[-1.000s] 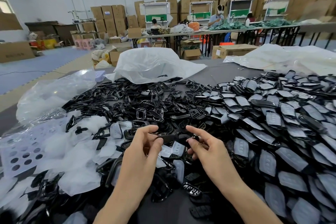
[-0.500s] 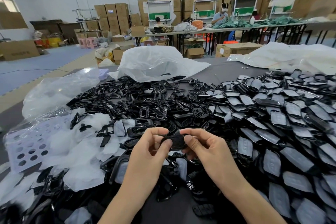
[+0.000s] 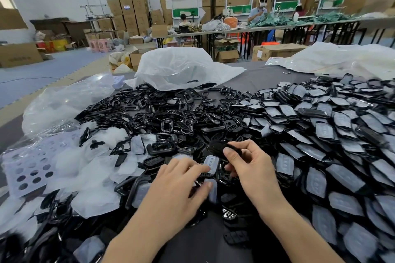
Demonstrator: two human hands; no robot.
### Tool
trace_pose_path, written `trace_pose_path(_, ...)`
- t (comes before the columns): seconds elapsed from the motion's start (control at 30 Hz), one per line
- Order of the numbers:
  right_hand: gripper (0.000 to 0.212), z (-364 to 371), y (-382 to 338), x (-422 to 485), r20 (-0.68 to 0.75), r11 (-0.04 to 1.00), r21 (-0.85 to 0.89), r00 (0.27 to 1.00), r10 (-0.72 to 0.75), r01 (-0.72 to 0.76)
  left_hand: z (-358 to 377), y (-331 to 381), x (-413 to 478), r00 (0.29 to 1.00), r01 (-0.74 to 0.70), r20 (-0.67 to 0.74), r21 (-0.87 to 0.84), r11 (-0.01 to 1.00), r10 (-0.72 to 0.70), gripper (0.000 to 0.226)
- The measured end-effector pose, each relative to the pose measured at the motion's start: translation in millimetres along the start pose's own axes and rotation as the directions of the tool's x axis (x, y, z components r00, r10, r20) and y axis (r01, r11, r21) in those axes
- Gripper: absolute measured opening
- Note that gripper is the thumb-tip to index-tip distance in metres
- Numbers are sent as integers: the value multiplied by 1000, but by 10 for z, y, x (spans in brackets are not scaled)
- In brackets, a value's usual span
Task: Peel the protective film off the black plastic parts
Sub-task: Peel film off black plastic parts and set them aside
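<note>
My right hand (image 3: 252, 166) pinches a glossy black plastic part (image 3: 218, 148) between thumb and forefinger, held up just above the pile. My left hand (image 3: 181, 186) is lower, palm down, with relaxed fingers reaching over loose parts; its fingertips lie near a film-covered part (image 3: 210, 163). Whether it grips anything I cannot tell. To the right spreads a large heap of film-covered black parts (image 3: 320, 139). Bare black frames (image 3: 162, 117) lie heaped in the middle.
Peeled white film pieces (image 3: 92, 175) and a perforated lilac sheet (image 3: 30, 166) lie at the left. Clear plastic bags (image 3: 179, 68) sit at the back of the grey table (image 3: 263, 79). Other people work at long tables far behind.
Both hands held one black part together before. Now my left hand has let go and dropped toward the pile, while my right hand keeps the part and has lifted slightly.
</note>
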State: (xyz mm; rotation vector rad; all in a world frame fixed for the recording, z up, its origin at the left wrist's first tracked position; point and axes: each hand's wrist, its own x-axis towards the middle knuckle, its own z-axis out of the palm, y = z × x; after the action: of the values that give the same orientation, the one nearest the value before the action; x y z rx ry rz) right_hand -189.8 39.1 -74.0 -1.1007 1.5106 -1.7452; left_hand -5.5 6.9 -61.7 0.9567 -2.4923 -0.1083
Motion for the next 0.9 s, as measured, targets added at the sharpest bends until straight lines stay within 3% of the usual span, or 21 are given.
trace_pose_path(0.1, 21, 21, 12, -11, -18, 1000, -4, 1000, -6, 6, 79, 91, 8, 998, -39, 53, 111, 993, 33, 36)
trace_pose_path(0.27, 20, 25, 28, -19, -15, 1000, -28, 1000, -9, 9, 164, 89, 24, 1000, -3, 6, 156, 988, 2, 11)
trace_pose_path(0.43, 19, 19, 25, -26, -20, 999, -45, 1000, -12, 11, 192, 31, 27, 999, 19, 35, 167, 986, -25, 38)
trace_pose_path(0.53, 19, 14, 27, -25, -19, 999, -43, 1000, -4, 3, 127, 89, 77, 997, 6, 71, 179, 984, -19, 15)
trace_pose_path(0.63, 17, 14, 35, -20, -16, 999, -41, 1000, -8, 7, 107, 84, 43, 999, 36, 22, 74, 997, -37, 12)
trace_pose_path(0.77, 17, 10, -1, -44, 2, 999, 38, 1000, -1, 1, 85, 87, 14, 987, 51, -144, -154, 987, -74, 6)
trace_pose_path(0.9, 12, 29, -72, -65, 91, 969, 234, 994, 58, -78, 31, 164, 74, 933, 152, -214, -497, 854, -291, 5)
